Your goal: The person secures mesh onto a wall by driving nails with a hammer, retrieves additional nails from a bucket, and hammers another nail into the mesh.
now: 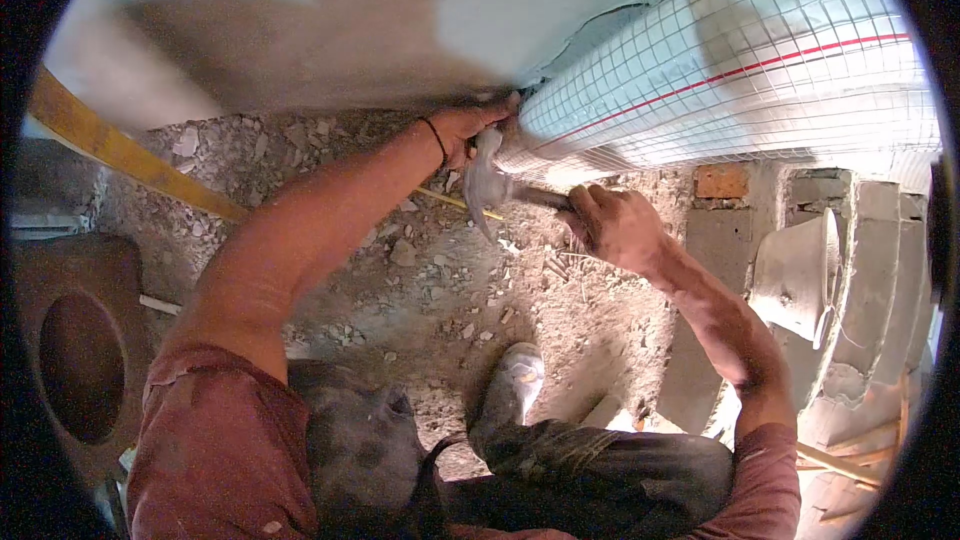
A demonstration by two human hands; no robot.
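My right hand (618, 228) is wrapped around the handle of a claw hammer (487, 183). The hammer's metal head lies to the left, close below my left hand. My left hand (466, 130) reaches to the low corner where the pale wall meets a column wrapped in wire mesh (700, 70). Its fingers are drawn together there, and anything between them is too small or hidden to make out. The mesh has a square grid over a pale surface, with a red line (740, 70) running along it.
Broken rubble (400, 250) covers the ground under my arms, around my shoe (518, 375). A yellow bar (130, 152) slants in at left, above a brown object with a round opening (45, 290). At right are concrete steps (870, 290) and a pale bucket-like container (795, 275).
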